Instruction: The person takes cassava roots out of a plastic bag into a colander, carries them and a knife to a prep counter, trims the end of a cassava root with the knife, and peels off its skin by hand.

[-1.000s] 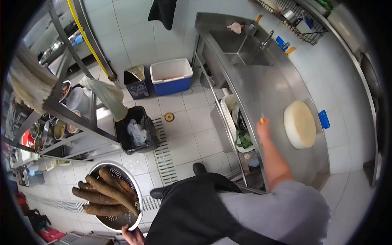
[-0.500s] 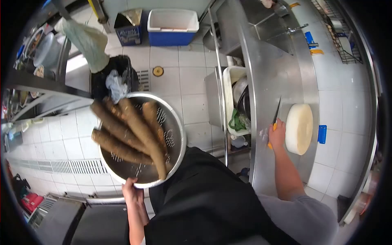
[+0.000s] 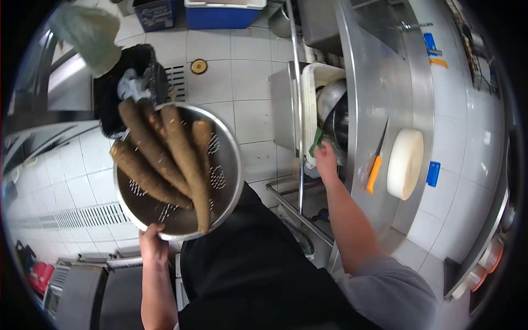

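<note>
Metal colander (image 3: 226, 159), head view: held above floor (image 3: 250, 115); left hand (image 3: 153, 241), grip clamped on rim. Brown roots (image 3: 188, 165) inside appear stiff, likely heavy; opposite rim suits second hold. Right hand (image 3: 326, 162) at white tub (image 3: 309, 102); grip: cannot tell.

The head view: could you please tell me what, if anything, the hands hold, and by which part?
The left hand holds the metal colander by its rim; whether the right hand grips the green item cannot be told.
</note>
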Available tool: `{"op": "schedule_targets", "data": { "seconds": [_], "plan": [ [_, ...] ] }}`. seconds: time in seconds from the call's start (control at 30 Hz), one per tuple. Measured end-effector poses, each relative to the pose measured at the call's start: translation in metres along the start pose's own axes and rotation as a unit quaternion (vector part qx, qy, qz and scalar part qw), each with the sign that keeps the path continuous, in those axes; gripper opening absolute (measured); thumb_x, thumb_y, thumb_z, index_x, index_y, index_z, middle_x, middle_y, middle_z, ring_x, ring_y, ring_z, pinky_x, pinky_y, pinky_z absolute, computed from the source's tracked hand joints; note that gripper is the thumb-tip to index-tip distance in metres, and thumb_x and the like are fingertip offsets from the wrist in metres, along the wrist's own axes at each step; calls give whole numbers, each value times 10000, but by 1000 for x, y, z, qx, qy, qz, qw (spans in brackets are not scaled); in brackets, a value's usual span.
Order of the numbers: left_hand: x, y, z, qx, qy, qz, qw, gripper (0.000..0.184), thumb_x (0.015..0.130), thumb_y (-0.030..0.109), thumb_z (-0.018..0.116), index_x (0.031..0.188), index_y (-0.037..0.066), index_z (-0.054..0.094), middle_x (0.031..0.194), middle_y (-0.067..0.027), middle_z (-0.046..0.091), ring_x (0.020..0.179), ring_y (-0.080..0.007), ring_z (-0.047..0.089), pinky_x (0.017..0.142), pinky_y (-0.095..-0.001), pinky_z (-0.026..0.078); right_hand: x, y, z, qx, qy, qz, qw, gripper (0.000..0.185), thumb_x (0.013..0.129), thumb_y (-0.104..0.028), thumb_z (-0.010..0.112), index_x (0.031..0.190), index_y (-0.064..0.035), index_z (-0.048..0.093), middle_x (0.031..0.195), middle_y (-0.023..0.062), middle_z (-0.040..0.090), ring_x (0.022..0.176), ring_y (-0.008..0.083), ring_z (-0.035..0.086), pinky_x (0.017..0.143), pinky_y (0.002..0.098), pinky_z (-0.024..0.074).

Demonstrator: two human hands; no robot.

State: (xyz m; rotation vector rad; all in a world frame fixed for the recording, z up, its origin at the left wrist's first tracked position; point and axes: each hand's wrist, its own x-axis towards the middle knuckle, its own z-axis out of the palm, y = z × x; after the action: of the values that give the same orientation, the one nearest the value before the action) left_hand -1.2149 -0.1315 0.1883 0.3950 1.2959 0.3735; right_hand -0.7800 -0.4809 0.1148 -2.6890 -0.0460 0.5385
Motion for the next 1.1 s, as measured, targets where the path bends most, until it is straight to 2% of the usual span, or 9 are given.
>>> {"op": "schedule_targets", "data": {
  "seconds": [0.2, 0.3, 0.4, 0.47, 0.57, 0.9, 1.0, 1.07, 1.1],
  "plan": [
    [-13, 16, -16, 35, 6, 8, 999, 557, 758, -58, 551, 1314, -33, 557, 1234, -118, 663, 1172, -272, 630, 1084, -448, 480, 166, 35, 77, 140, 247, -28, 958, 334, 999, -144, 574, 1299, -15, 646, 1172, 217, 717, 1082, 296, 703, 929, 373, 534],
    [-15, 18, -22, 66, 28, 18, 997, 518, 765, -47, 550, 1282, -34, 576, 1211, -101, 666, 1133, -261, 637, 1065, -432, 489, 186, 1, 74, 419, 147, 11, 896, 365, 992, -123, 545, 1328, -7, 629, 1205, 230, 704, 1126, 317, 685, 971, 365, 519],
    [-20, 20, -17, 88, 62, 20, 994, 546, 734, -40, 554, 1279, -20, 571, 1189, -105, 658, 1121, -276, 630, 1048, -444, 490, 219, 20, 73, 312, 170, 23, 935, 404, 980, -124, 520, 1349, 13, 609, 1224, 241, 695, 1169, 345, 660, 1014, 363, 499],
    [-20, 20, -12, 92, 62, 23, 994, 541, 731, -39, 556, 1271, -23, 573, 1181, -105, 660, 1113, -277, 634, 1041, -444, 496, 206, 1, 58, 36, 240, 20, 970, 543, 955, -126, 510, 1478, 16, 467, 1366, 257, 611, 1273, 415, 577, 1074, 440, 461],
    [-21, 20, -6, 88, 62, 9, 994, 533, 727, -38, 562, 1259, -29, 575, 1175, -107, 661, 1102, -278, 641, 1025, -446, 508, 174, -17, 38, 76, 283, 15, 956, 619, 973, -239, 595, 1510, 14, 420, 1572, 272, 382, 1491, 415, 296, 1243, 455, 234],
    [-16, 12, 17, 95, 12, -25, 995, 538, 724, -48, 558, 1261, -35, 565, 1145, -114, 649, 1058, -262, 642, 978, -403, 518, 133, -11, 58, -89, 254, -95, 958, 593, 902, -261, 679, 1368, 76, 538, 1347, 275, 581, 1228, 396, 595, 1029, 474, 490],
    [-13, 10, 10, 108, 28, -28, 993, 520, 721, -48, 557, 1241, -37, 572, 1109, -109, 651, 1038, -256, 644, 969, -393, 518, 147, -38, 57, 275, 87, 156, 945, 628, 919, -351, 718, 1320, 101, 548, 1182, 235, 665, 954, 357, 718, 829, 473, 581],
    [-13, 9, 3, 115, 25, -26, 993, 503, 718, -46, 565, 1220, -45, 584, 1107, -111, 666, 1035, -260, 653, 969, -390, 523, 184, 3, 61, 424, 140, 176, 877, 665, 926, -400, 741, 1307, 106, 539, 1051, 192, 697, 748, 306, 730, 661, 436, 592],
    [-13, 9, -1, 121, 21, -27, 992, 486, 714, -43, 573, 1200, -53, 597, 1105, -113, 682, 1032, -264, 663, 970, -388, 528, 184, 4, 54, 428, 208, 171, 863, 645, 962, -408, 694, 1349, 80, 527, 1163, 186, 671, 857, 300, 726, 733, 427, 580]
  ]
}}
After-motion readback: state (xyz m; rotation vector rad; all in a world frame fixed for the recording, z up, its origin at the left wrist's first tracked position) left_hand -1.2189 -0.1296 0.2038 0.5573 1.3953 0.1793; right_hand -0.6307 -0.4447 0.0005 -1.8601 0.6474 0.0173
